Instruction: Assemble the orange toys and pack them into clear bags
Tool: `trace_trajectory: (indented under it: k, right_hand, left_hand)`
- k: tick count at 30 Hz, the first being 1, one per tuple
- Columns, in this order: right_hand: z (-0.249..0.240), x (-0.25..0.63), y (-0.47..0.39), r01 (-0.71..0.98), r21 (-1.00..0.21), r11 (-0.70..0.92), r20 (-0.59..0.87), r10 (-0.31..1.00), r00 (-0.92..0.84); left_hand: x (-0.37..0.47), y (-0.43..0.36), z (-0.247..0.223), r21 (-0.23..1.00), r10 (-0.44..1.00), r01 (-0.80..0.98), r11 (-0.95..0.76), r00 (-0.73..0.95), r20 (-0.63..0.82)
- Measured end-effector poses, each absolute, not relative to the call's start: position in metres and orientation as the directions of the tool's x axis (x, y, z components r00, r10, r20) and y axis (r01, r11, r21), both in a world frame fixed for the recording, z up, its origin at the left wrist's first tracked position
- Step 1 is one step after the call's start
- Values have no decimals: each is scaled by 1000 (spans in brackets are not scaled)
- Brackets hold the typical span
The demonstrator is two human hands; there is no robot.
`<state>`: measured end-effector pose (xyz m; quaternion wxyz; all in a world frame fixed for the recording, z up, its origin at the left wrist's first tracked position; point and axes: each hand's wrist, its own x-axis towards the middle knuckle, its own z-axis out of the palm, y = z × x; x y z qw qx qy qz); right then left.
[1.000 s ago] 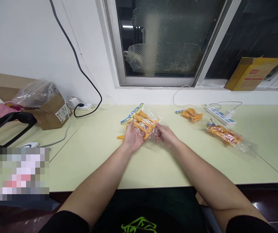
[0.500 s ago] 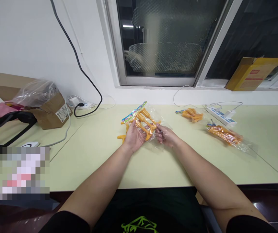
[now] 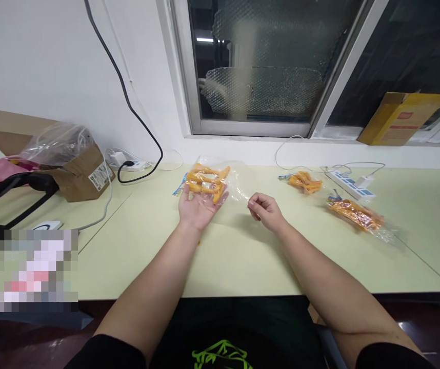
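Observation:
My left hand point(image 3: 199, 210) is palm up under a clear plastic bag point(image 3: 237, 185) of orange plastic pieces point(image 3: 208, 179), holding it just above the table. The pieces look like toy tools with T-shaped ends; their exact kind cannot be made out. A printed header card point(image 3: 180, 185) shows at the bag's left end. My right hand point(image 3: 266, 211) pinches the bag's clear right end, which is pulled out between the two hands. A small bit of orange point(image 3: 199, 243) peeks out beside my left wrist, mostly hidden.
Two more bags of orange pieces lie to the right, a smaller one point(image 3: 304, 183) and a larger one point(image 3: 356, 213). Behind them is a power strip point(image 3: 351, 185). On the left stand an opened cardboard box point(image 3: 83, 174) and a black frame point(image 3: 31, 182). A yellow carton point(image 3: 404, 120) leans on the window.
The bag has turned and shifted left, its header card now pointing left. My left hand has opened flatter beneath it. My right hand has drawn the bag's end rightward, away from the pieces.

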<state>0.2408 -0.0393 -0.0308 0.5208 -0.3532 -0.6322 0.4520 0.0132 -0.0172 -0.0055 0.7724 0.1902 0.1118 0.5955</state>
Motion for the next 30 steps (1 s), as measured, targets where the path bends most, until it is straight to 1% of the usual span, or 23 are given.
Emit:
trace_trajectory:
  k: [2, 4, 5, 7, 11, 12, 14, 17, 20, 22, 25, 30]
  right_hand:
    - [-33, 237, -42, 121, -891, 438, 376, 860, -344]
    - [-36, 228, -46, 235, -781, 579, 405, 755, -515]
    - [-38, 220, -49, 264, -711, 652, 414, 692, -591]
    - [-43, 203, -57, 264, -580, 771, 429, 564, -706]
    - [-56, 169, -72, 189, -399, 897, 376, 348, -859]
    - [-59, 163, -75, 178, -363, 914, 360, 314, -879]
    - [-62, 156, -77, 178, -312, 933, 349, 287, -892]
    - [-60, 158, -75, 225, -288, 931, 383, 328, -863]
    - [-53, 170, -72, 376, -276, 885, 394, 461, -795]
    - [-48, 181, -68, 529, -265, 806, 362, 591, -721]
    - [-44, 199, -60, 727, -243, 643, 264, 765, -588]
    - [-42, 229, -42, 903, -205, 379, 118, 925, -361]
  left_hand:
    - [3, -13, -3, 381, 981, -912, 154, 188, 53]
    - [-5, -9, -1, 341, 991, -934, 107, 129, 42]
    - [-8, -8, 0, 325, 994, -942, 84, 101, 36]
    - [-12, -6, 2, 305, 998, -951, 44, 54, 27]
    - [-14, -7, 3, 308, 1000, -951, 16, 23, 20]
    - [-13, -7, 4, 310, 999, -951, 20, 27, 20]
    - [-13, -8, 3, 300, 999, -954, 28, 36, 22]
    - [-12, -7, 2, 279, 999, -960, 38, 44, 15]
    - [-12, -6, 0, 289, 999, -956, 44, 49, 7]
    - [-11, -5, -1, 305, 998, -951, 56, 58, -1]
    - [-7, -5, -4, 342, 996, -935, 93, 92, -18]
    - [3, -7, -10, 425, 986, -891, 158, 164, -22]
